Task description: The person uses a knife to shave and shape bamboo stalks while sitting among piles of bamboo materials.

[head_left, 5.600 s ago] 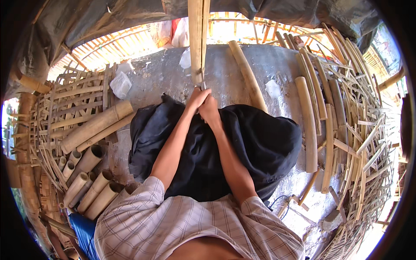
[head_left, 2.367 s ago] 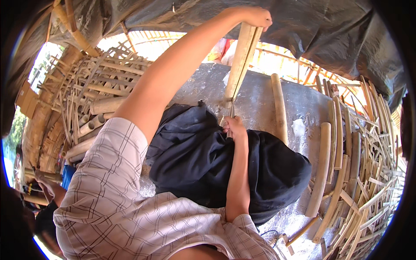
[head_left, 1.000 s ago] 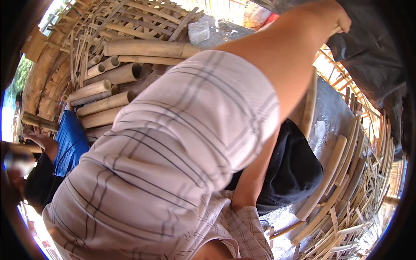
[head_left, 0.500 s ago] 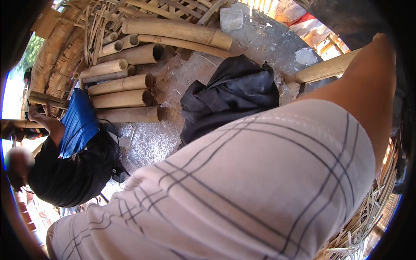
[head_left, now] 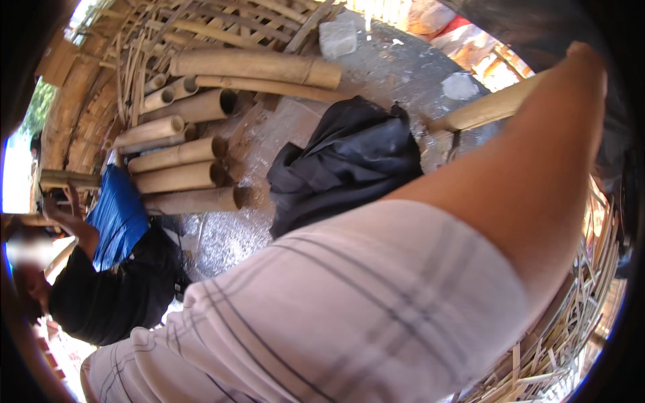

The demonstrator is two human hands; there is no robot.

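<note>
Neither my left hand nor my right hand shows. A pale short sleeve with dark check lines (head_left: 349,295) fills the foreground, very close. Out of it a bare bent limb (head_left: 531,154) reaches to the upper right, and no hand shows at its end. Just beyond the sleeve lies a heap of black cloth (head_left: 349,154) on the grey floor (head_left: 225,235). Behind the limb, a thick bamboo piece (head_left: 490,111) runs out toward the right.
Several cut bamboo poles (head_left: 178,156) lie stacked at the left, with a longer pole (head_left: 255,66) beyond. A co-worker in black (head_left: 114,289) with blue cloth (head_left: 121,215) is at far left, a hand (head_left: 64,213) raised near bamboo. Loose bamboo strips (head_left: 537,363) lie lower right.
The view has shifted, so the poles and cloth heap sit slightly lower and further left. The checked sleeve sits lower, and more of the bare limb shows.
</note>
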